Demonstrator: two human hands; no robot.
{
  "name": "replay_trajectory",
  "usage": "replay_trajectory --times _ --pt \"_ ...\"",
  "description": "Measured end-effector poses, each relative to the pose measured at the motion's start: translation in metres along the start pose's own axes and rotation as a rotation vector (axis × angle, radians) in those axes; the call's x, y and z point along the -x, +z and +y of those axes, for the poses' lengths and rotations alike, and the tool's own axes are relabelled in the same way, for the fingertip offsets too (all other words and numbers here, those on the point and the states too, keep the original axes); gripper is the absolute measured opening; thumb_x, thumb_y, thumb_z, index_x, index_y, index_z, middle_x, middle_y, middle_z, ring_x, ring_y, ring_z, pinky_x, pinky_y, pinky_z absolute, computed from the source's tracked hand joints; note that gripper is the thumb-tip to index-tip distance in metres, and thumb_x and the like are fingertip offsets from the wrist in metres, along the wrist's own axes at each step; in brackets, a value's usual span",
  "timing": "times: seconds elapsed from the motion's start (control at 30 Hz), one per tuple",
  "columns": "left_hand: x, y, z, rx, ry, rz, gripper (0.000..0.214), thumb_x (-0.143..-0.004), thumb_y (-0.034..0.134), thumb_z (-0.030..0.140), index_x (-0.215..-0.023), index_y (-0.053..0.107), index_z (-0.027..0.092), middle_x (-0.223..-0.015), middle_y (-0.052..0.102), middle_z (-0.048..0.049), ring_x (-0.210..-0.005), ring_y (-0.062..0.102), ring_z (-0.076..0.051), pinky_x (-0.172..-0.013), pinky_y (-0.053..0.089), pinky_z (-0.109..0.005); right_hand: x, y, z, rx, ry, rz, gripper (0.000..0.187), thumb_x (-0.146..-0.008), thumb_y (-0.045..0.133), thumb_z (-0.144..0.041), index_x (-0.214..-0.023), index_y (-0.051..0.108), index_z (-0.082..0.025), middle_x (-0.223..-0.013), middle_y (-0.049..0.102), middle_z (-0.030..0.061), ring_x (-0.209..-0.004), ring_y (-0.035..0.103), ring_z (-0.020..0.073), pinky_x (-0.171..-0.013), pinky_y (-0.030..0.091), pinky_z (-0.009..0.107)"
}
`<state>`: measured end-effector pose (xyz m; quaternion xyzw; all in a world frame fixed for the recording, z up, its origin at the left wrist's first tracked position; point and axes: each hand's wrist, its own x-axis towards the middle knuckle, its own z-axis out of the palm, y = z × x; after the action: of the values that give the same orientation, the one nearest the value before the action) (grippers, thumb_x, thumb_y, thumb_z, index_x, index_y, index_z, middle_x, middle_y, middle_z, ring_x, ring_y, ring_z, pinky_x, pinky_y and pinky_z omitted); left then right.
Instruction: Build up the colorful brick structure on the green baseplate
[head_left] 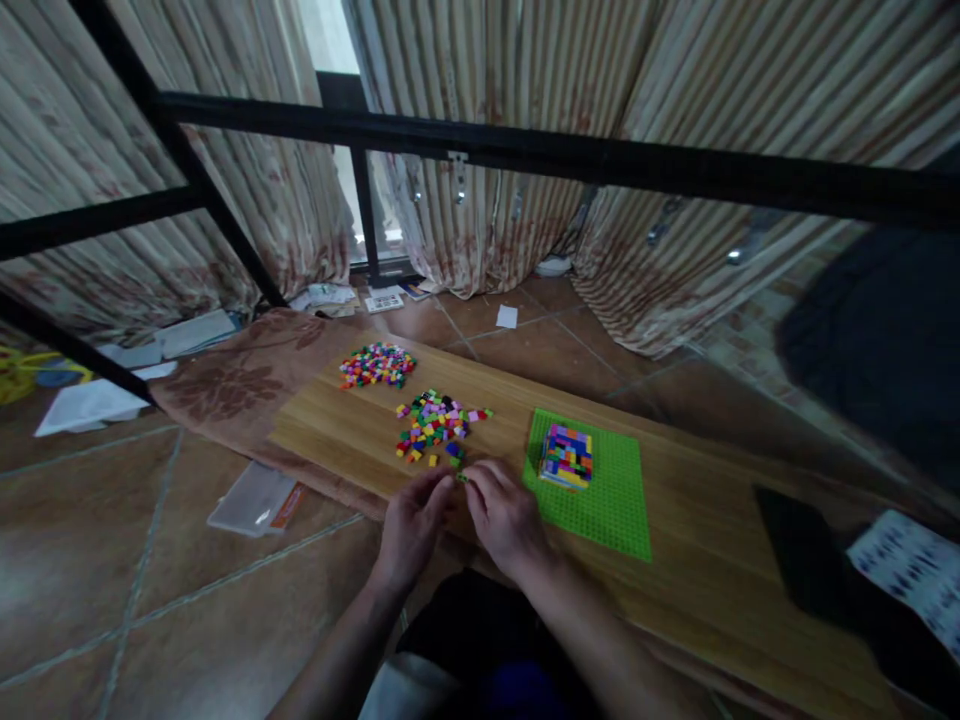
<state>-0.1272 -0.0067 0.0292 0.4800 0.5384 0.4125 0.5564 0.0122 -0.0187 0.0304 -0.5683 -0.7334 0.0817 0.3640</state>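
Head view shows right fingers (pixel 487 482) pinching a green brick (pixel 462 478) — left fingers (pixel 440 494) curl close beside, hold unclear.

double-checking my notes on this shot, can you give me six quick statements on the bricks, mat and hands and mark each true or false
1. The stack sits on the green mat. True.
2. The stack is all one colour. False: it shows many colours.
3. The right hand is nearer the mat than the left hand is. True.
4. The hands are far apart. False: they are close together.
5. A near pile and a far pile of loose bricks lie on the table. True.
6. The mat lies between the two piles. False: it lies to the right of both.
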Motion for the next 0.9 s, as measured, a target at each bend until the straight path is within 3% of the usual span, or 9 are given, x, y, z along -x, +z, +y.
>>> replay_trajectory --times 0.13,0.33,0.47,0.7,0.9 --pt "0.011 0.034 0.006 0.155 -0.146 -0.186 0.031 -0.072 0.071 0.038 -0.091 0.070 0.013 -0.074 0.070 -0.0024 -0.065 0.063 -0.013 -0.059 0.049 -0.021 0.043 -0.027 0.008 -0.071 0.084 0.069 0.025 -0.094 0.042 -0.017 -0.101 0.065 -0.023 -0.097 0.068 0.0060 -0.089 0.065 0.0174 -0.080 0.053 0.031" --pt "0.028 0.082 0.001 0.144 -0.129 -0.358 0.016 -0.072 0.069 0.028 -0.082 0.071 0.016 -0.076 0.071 -0.0015 -0.068 0.064 -0.013 -0.067 0.051 -0.024 0.086 -0.054 0.031 -0.398 0.436 0.179 0.018 -0.088 0.055 -0.027 -0.097 0.070 -0.026 -0.092 0.071 0.0028 -0.085 0.067 0.0172 -0.077 0.055 0.031" --pt "0.033 0.104 -0.001 0.030 -0.026 -0.376 0.012 -0.074 0.066 0.023 -0.083 0.071 0.017 -0.079 0.071 -0.0023 -0.075 0.065 -0.015 -0.072 0.053 -0.026 0.098 -0.065 0.047 -0.585 0.664 0.258 0.014 -0.080 0.063 -0.031 -0.089 0.073 -0.024 -0.088 0.073 0.0026 -0.081 0.068 0.0186 -0.073 0.056 0.032" --pt "0.026 0.129 -0.009 -0.046 0.103 -0.363 0.015 -0.078 0.063 0.019 -0.093 0.067 0.017 -0.088 0.072 -0.0045 -0.085 0.067 -0.017 -0.081 0.054 -0.029 0.096 -0.077 0.071 -0.610 0.705 0.251 0.018 -0.076 0.066 -0.033 -0.089 0.073 -0.024 -0.090 0.073 0.0037 -0.085 0.068 0.0196 -0.078 0.054 0.034" --pt "0.021 0.138 -0.016 -0.190 0.171 -0.287 0.020 -0.079 0.064 0.020 -0.099 0.066 0.020 -0.089 0.072 -0.0020 -0.084 0.068 -0.016 -0.083 0.054 -0.030 0.094 -0.083 0.081 -0.565 0.738 0.237 0.016 -0.077 0.065 -0.035 -0.084 0.072 -0.022 -0.084 0.073 0.0032 -0.078 0.067 0.0196 -0.074 0.053 0.034"
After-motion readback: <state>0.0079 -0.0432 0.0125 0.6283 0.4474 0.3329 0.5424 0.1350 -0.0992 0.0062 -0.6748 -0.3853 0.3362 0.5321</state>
